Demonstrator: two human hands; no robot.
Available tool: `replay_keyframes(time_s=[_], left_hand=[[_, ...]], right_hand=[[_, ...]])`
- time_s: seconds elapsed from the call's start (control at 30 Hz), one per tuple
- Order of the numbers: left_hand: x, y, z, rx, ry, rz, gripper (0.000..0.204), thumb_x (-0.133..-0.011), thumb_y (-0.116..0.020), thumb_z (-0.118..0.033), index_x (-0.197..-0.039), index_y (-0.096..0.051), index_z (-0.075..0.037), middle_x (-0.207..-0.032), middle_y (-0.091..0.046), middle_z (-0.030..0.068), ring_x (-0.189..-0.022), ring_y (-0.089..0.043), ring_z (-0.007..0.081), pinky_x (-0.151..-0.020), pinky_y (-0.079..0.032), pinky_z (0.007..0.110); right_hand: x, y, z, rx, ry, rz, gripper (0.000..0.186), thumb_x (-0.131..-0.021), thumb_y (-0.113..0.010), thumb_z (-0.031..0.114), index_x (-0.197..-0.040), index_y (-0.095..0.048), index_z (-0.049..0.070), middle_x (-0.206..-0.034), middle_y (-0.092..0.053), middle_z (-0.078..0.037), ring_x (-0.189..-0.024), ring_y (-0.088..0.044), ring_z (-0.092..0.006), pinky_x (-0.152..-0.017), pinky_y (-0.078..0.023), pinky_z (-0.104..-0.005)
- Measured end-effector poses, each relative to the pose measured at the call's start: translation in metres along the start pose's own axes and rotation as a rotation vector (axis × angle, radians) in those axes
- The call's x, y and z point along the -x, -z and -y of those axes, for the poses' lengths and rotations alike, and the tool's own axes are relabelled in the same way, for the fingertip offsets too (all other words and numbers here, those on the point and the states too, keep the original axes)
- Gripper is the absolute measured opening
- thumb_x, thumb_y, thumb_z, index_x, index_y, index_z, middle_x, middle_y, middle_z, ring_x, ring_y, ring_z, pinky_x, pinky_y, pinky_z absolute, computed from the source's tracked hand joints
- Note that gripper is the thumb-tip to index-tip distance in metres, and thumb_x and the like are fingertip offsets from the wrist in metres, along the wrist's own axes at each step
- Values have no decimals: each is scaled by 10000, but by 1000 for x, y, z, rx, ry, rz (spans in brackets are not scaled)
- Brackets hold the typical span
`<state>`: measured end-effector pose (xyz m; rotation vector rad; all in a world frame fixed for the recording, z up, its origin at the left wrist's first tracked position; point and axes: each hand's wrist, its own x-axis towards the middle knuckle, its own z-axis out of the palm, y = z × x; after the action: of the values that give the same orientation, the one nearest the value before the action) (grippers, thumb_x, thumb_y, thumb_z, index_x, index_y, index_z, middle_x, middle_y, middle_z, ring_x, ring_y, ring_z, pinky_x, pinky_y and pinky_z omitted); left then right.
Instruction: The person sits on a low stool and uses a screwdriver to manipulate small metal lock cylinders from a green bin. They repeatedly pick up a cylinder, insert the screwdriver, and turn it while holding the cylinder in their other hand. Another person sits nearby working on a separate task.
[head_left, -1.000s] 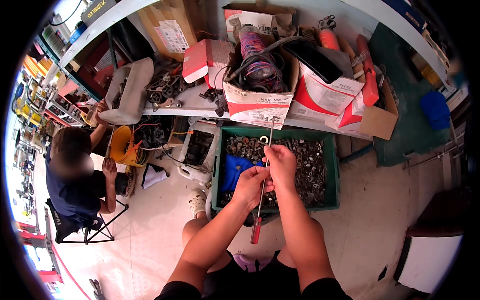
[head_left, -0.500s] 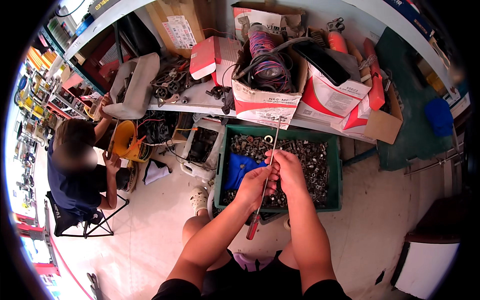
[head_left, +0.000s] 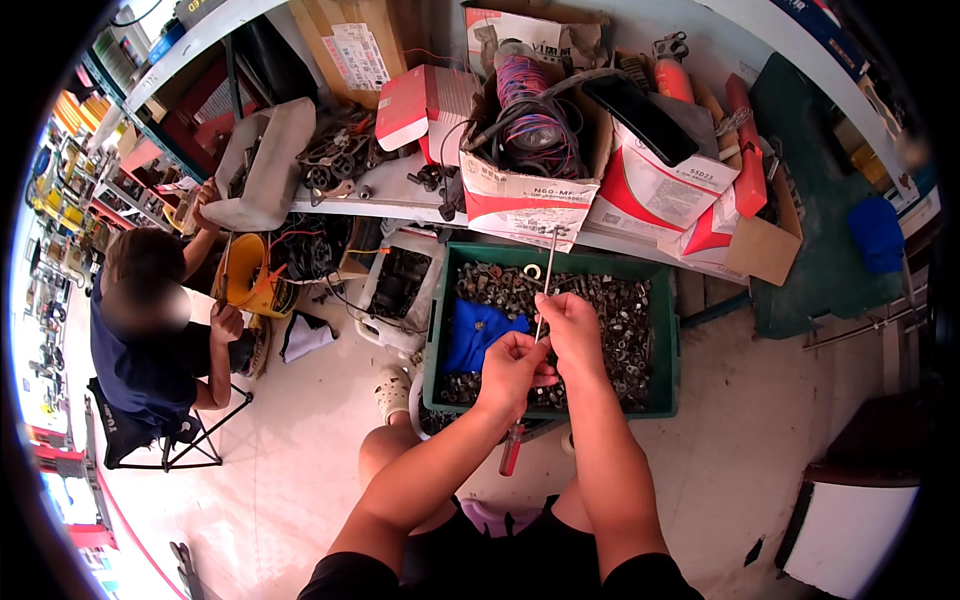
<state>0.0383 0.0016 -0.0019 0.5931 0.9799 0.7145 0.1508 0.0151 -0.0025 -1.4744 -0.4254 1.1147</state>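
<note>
My left hand (head_left: 515, 368) and my right hand (head_left: 566, 330) are closed on the thin metal shaft of a long screwdriver. Its red handle (head_left: 511, 450) points down toward me, below my left hand. The shaft's far end (head_left: 555, 235) reaches up in front of a cardboard box (head_left: 525, 205), with small detail there that I cannot make out. Beneath my hands is a green plastic bin (head_left: 672, 350) full of small metal nuts, washers and fittings (head_left: 620, 380), with a crumpled blue cloth or glove (head_left: 470, 335) lying at its left.
A shelf (head_left: 390, 205) holds boxes, wire spools (head_left: 525, 125), a black phone (head_left: 640, 120) and metal parts. At left a co-worker (head_left: 140, 340) sits on a folding stool beside a yellow bucket (head_left: 245, 270). A dark green panel (head_left: 810, 280) stands at right.
Over the last second the screwdriver and my hands have shifted slightly, both hands keeping their grip. The co-worker's hands have moved a little near the bucket.
</note>
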Motion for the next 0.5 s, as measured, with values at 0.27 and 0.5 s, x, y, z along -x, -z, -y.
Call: replay_keyframes(time_s=[0.27, 0.5], left_hand=[[5, 0, 0, -53, -70, -10, 140, -922, -663, -103, -853, -562, -35, -719, -575, 5, -559, -555, 71, -467, -545, 242], [5, 3, 0, -42, -24, 3, 207, -975, -606, -208, -905, -629, -15, -707, -553, -2, -517, -522, 73, -446, -498, 238]], right_hand=[[-1, -3, -2, 28, 52, -49, 277, -858, -750, 214, -802, -533, 50, -730, -521, -7, -619, -460, -95, -437, -339, -252], [4, 4, 10, 8, -18, 8, 234, -885, -699, 221, -835, -577, 28, -742, -545, -1, -557, -410, -58, -458, -323, -237]])
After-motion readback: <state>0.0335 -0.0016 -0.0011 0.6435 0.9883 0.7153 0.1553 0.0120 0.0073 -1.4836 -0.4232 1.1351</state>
